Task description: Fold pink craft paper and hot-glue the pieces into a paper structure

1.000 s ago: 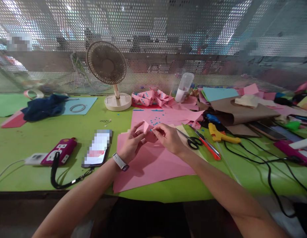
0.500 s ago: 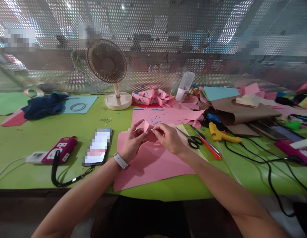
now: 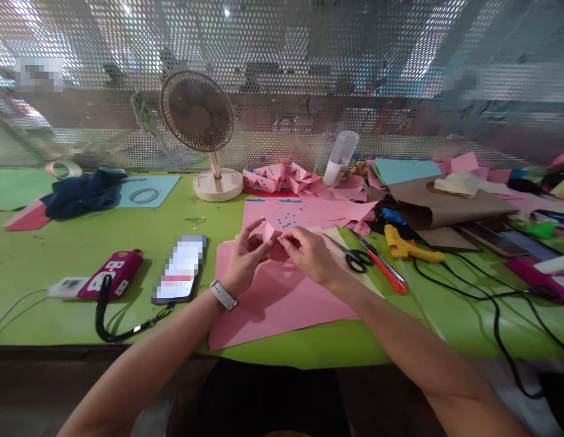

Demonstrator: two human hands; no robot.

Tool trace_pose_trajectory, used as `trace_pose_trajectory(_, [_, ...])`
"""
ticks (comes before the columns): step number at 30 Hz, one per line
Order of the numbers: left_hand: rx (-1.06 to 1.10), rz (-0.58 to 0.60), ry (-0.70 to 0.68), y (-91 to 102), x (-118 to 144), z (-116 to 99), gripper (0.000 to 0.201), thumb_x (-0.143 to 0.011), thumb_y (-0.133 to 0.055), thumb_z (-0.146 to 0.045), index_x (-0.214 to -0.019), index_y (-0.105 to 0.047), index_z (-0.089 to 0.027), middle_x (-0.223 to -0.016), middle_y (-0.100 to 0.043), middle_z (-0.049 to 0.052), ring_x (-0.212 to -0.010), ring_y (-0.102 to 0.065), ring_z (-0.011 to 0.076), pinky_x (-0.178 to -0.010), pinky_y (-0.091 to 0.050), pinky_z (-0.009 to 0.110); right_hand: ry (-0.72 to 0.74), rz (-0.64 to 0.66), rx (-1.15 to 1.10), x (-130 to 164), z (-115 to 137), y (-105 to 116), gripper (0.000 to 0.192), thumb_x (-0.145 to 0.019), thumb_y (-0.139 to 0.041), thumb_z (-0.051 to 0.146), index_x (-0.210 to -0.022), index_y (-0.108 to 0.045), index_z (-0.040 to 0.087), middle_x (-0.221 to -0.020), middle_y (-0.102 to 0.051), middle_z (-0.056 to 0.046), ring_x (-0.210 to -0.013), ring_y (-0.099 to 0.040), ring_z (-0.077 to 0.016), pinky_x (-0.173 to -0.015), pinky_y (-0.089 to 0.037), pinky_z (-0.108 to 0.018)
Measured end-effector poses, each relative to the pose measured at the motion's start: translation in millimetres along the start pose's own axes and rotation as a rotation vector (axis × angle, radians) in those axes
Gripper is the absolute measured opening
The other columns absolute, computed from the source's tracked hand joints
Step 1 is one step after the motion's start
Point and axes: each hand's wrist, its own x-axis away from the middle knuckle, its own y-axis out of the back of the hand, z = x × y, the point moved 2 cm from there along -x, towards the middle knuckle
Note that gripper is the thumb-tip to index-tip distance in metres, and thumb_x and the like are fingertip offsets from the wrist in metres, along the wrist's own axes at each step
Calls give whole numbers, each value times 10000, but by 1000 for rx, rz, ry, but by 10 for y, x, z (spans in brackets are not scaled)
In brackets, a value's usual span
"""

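Note:
My left hand (image 3: 245, 258), with a white watch on its wrist, grips a small folded pink paper piece (image 3: 270, 232). Thumb and forefinger of my right hand (image 3: 305, 254) are pinched together at the piece's right side; a tiny light speck shows at their tips, too small to name. Both hands are over a large pink paper sheet (image 3: 282, 306). Just beyond them, blue dots (image 3: 286, 220) are scattered on another pink sheet (image 3: 259, 210). Folded pink paper pieces with blue dots (image 3: 270, 176) are piled at the back.
Scissors (image 3: 357, 261), a red utility knife (image 3: 386, 270) and a yellow glue gun (image 3: 407, 247) with cables lie right. A phone (image 3: 182, 267) and a purple power bank (image 3: 111, 276) lie left. Behind stand a fan (image 3: 216, 185) and a clear bottle (image 3: 341, 159).
Almost nothing differs. Both hands keep their hold at the folded pink paper, and the view has shifted very slightly.

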Motion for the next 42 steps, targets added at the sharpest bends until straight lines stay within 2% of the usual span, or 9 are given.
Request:
trace_pose_trajectory(18, [29,-31,-25,12,-12,24,671,-664,-836,-252,-1261,-530,-240,-763,-643,-31,-716,-603,123,-688,-493,259,38,-40,48,23,0,-34,72,-923,-513,245,-869,-554,222,-851,-667,-58,-773,-626,-190,-715,-476,-310])
trace_pose_trajectory(23, [59,-63,2,10,-14,15,702,-631,-855,-251,-1255,-534,-238,-772,-635,-33,-722,-599,116,-658,-467,231,50,-159,90,20,-9,13,82,-925,-503,257,-898,-568,214,-835,-654,-62,-766,-615,-193,-731,-487,-321])
trace_pose_trajectory(26, [73,-86,-7,26,-28,24,723,-615,-862,-256,-1256,-528,-244,-764,-624,-43,-704,-594,104,-616,-440,206,47,-250,164,1,-17,69,142,-912,-532,306,-976,-588,193,-979,-656,-111,-916,-614,-237,-833,-483,-378])
trace_pose_trajectory(29, [67,-89,-27,38,-39,34,716,-616,-860,-256,-1249,-524,-243,-737,-603,-59,-650,-568,81,-585,-420,189,-17,-153,150,-25,-61,71,200,-894,-566,348,-999,-611,184,-1056,-670,-129,-1020,-611,-267,-888,-467,-404])
trace_pose_trajectory(31, [61,-96,-41,39,-36,34,709,-621,-858,-253,-1244,-522,-237,-711,-583,-72,-614,-545,67,-570,-412,180,-95,-29,49,-33,-104,44,177,-907,-544,346,-942,-623,191,-950,-697,-96,-900,-643,-235,-812,-489,-362])
trace_pose_trajectory(33, [55,-106,-39,34,-28,30,725,-625,-858,-260,-1259,-508,-238,-731,-596,-68,-622,-557,72,-573,-424,185,-144,41,-63,-33,-133,19,181,-919,-519,342,-891,-620,194,-850,-697,-64,-784,-641,-199,-733,-490,-317])
trace_pose_trajectory(37, [37,-112,-6,32,-22,39,821,-622,-866,-291,-1331,-453,-245,-816,-662,-23,-702,-626,124,-611,-461,224,-136,52,-137,-28,-129,2,189,-920,-519,341,-872,-623,190,-829,-692,-49,-755,-623,-177,-707,-470,-287])
trace_pose_trajectory(42, [43,-160,-40,84,-60,77,884,-605,-878,-302,-1363,-433,-207,-701,-645,-43,-667,-634,129,-644,-461,239,-87,55,-132,-8,-72,-30,183,-922,-523,316,-897,-648,184,-868,-709,-61,-783,-631,-178,-737,-464,-288])
